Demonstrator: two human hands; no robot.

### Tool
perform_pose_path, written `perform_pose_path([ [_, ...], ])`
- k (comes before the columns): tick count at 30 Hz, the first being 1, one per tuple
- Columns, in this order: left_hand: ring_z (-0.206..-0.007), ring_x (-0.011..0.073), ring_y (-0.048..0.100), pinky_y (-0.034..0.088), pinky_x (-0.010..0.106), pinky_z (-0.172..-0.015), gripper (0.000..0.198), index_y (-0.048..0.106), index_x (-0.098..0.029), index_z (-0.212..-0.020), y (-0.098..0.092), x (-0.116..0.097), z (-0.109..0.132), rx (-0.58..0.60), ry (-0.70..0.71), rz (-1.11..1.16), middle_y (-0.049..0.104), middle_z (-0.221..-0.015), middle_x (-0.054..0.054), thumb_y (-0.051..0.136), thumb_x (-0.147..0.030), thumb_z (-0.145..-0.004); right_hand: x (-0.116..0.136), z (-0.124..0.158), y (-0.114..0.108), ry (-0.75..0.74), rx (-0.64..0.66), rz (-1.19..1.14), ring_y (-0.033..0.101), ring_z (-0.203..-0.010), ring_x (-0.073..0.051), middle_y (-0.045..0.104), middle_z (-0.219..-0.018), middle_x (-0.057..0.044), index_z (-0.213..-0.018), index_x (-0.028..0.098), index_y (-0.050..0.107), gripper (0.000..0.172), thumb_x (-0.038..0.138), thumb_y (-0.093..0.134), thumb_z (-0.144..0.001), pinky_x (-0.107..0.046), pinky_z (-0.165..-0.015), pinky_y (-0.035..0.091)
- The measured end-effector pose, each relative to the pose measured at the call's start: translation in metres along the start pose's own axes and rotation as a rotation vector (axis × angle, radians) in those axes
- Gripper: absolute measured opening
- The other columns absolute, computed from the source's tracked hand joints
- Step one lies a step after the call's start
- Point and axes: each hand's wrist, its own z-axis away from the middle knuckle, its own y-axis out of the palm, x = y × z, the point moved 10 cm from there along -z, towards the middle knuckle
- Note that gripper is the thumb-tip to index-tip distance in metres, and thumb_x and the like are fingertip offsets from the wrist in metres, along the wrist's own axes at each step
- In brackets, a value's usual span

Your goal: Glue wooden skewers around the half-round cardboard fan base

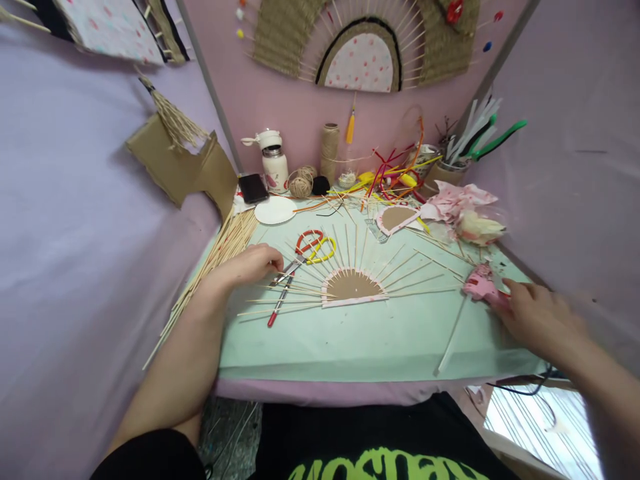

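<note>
My left hand (257, 261) is closed, its fingertips at the end of a thin wooden stick on the left of the fan frame. That frame is a cardboard half-circle (354, 287) with a pink-white border and many sticks radiating from it. On the right, my right hand (537, 313) is wrapped round the handle of a pink glue gun (483, 285), which rests on the table with a clear glue stick (453, 337) beside it. Scissors with red and yellow handles (315, 247) and a red-ended pen (280, 303) lie near my left hand.
Loose sticks (210, 267) lie along the left edge. Behind stand a white bottle (275, 170), twine balls (301, 182), a twine spool (329, 150) and a holder (445, 175) with green-handled pliers. A smaller pink-edged cardboard piece (397, 219) and crumpled fabric (463, 200) are at the back right.
</note>
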Motion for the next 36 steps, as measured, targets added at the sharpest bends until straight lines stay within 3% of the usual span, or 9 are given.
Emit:
perform_pose_path([
  [2, -0.089, 0.0192, 0.060, 0.042, 0.027, -0.079, 0.027, 0.070, -0.021, -0.080, 0.000, 0.000, -0.001, -0.013, 0.019, -0.014, 0.071, -0.085, 0.001, 0.047, -0.011, -0.073, 0.003, 0.003, -0.017, 0.015, 0.003, 0.011, 0.056, -0.106, -0.039, 0.058, -0.129, -0.026, -0.132, 0.011, 0.057, 0.059, 0.052, 0.031, -0.097, -0.045, -0.074, 0.039],
  [4, -0.089, 0.0197, 0.059, 0.041, 0.028, -0.080, 0.027, 0.071, -0.021, -0.081, -0.001, -0.001, -0.002, -0.023, 0.041, -0.023, 0.071, -0.085, 0.002, 0.047, -0.011, -0.074, 0.022, 0.006, -0.044, -0.049, -0.076, 0.009, 0.055, -0.108, -0.038, 0.057, -0.131, -0.024, -0.134, 0.011, 0.055, 0.058, 0.051, 0.035, -0.097, -0.046, -0.077, 0.039],
  [6, -0.088, 0.0199, 0.058, 0.040, 0.029, -0.080, 0.026, 0.070, -0.021, -0.080, -0.001, -0.003, -0.002, -0.033, 0.063, -0.037, 0.071, -0.084, 0.001, 0.048, -0.011, -0.075, 0.055, 0.013, -0.072, -0.172, -0.182, -0.053, 0.054, -0.110, -0.036, 0.058, -0.131, -0.022, -0.131, 0.012, 0.056, 0.052, 0.047, 0.040, -0.097, -0.045, -0.080, 0.041],
  [9, -0.085, 0.0195, 0.056, 0.039, 0.029, -0.079, 0.025, 0.069, -0.021, -0.077, -0.001, -0.008, -0.001, -0.046, 0.099, -0.063, 0.070, -0.082, 0.002, 0.047, -0.010, -0.076, 0.124, 0.035, -0.106, -0.458, -0.321, -0.234, 0.056, -0.110, -0.032, 0.063, -0.123, -0.019, -0.124, 0.014, 0.059, 0.039, 0.038, 0.044, -0.097, -0.044, -0.087, 0.041],
  [11, -0.084, 0.0195, 0.055, 0.038, 0.030, -0.078, 0.026, 0.069, -0.021, -0.077, 0.000, -0.010, -0.001, -0.051, 0.114, -0.073, 0.070, -0.082, 0.002, 0.046, -0.009, -0.076, 0.172, 0.051, -0.114, -0.645, -0.302, -0.357, 0.057, -0.111, -0.028, 0.064, -0.123, -0.014, -0.123, 0.018, 0.058, 0.034, 0.034, 0.044, -0.098, -0.043, -0.090, 0.040],
  [13, -0.085, 0.0196, 0.054, 0.037, 0.030, -0.078, 0.027, 0.069, -0.021, -0.077, 0.000, -0.011, 0.000, -0.057, 0.118, -0.074, 0.069, -0.082, 0.002, 0.045, -0.008, -0.077, 0.210, 0.062, -0.115, -0.732, -0.233, -0.438, 0.059, -0.108, -0.025, 0.066, -0.121, -0.011, -0.120, 0.020, 0.060, 0.029, 0.028, 0.043, -0.098, -0.043, -0.090, 0.041],
  [17, -0.084, 0.0195, 0.053, 0.037, 0.030, -0.078, 0.025, 0.068, -0.021, -0.076, -0.001, -0.013, 0.001, -0.062, 0.118, -0.067, 0.068, -0.081, 0.002, 0.046, -0.009, -0.078, 0.262, 0.079, -0.103, -0.845, -0.069, -0.470, 0.060, -0.105, -0.024, 0.068, -0.116, -0.009, -0.113, 0.019, 0.065, 0.027, 0.013, 0.046, -0.093, -0.041, -0.088, 0.043],
  [21, -0.084, 0.0195, 0.052, 0.035, 0.030, -0.077, 0.025, 0.067, -0.021, -0.075, -0.001, -0.016, 0.002, -0.056, 0.124, -0.064, 0.067, -0.081, 0.003, 0.046, -0.009, -0.078, 0.279, 0.087, -0.095, -0.889, -0.043, -0.455, 0.059, -0.105, -0.025, 0.068, -0.115, -0.011, -0.115, 0.016, 0.065, 0.028, 0.013, 0.049, -0.092, -0.042, -0.089, 0.044],
  [36, -0.084, 0.0212, 0.051, 0.035, 0.033, -0.078, 0.025, 0.066, -0.021, -0.074, 0.000, -0.019, 0.000, -0.059, 0.136, -0.089, 0.066, -0.081, 0.005, 0.044, -0.010, -0.077, 0.284, 0.083, -0.091, -0.852, -0.043, -0.446, 0.060, -0.103, -0.025, 0.069, -0.110, -0.010, -0.114, 0.015, 0.065, 0.027, 0.015, 0.049, -0.093, -0.040, -0.089, 0.043],
])
